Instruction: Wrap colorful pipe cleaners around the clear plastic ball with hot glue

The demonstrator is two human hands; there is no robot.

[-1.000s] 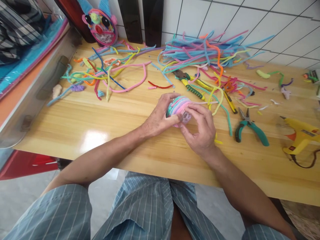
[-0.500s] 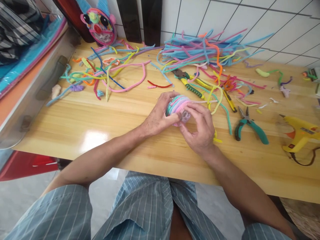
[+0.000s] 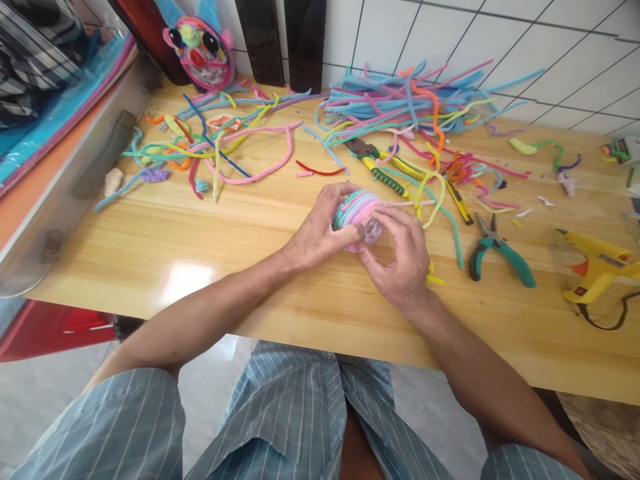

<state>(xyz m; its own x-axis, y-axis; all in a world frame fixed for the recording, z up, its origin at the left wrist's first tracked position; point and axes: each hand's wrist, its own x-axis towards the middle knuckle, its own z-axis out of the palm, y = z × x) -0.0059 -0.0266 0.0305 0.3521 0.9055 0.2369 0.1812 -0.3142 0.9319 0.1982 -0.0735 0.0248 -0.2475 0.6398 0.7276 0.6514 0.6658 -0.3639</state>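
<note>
Between my hands, above the wooden table (image 3: 240,260), is a rounded form wrapped in pipe cleaners (image 3: 361,208), striped pink, lilac and mint. A clear, glinting patch shows at its lower right. My left hand (image 3: 323,227) wraps its left side, thumb across the front. My right hand (image 3: 403,250) grips the right side with its fingertips, thumb below. A thin pale pink strand sticks out to the right, past my right fingers. Just behind the hands lie yellow-and-green pliers (image 3: 387,177).
A heap of blue and pink pipe cleaners (image 3: 390,100) lies by the tiled wall, with loose pieces at left. Teal-handled pliers (image 3: 500,250), a yellow glue gun (image 3: 597,263) and a yellow cutter (image 3: 459,202) lie right. A pipe-cleaner figure (image 3: 205,53) stands back left, beside a plastic bin (image 3: 75,173).
</note>
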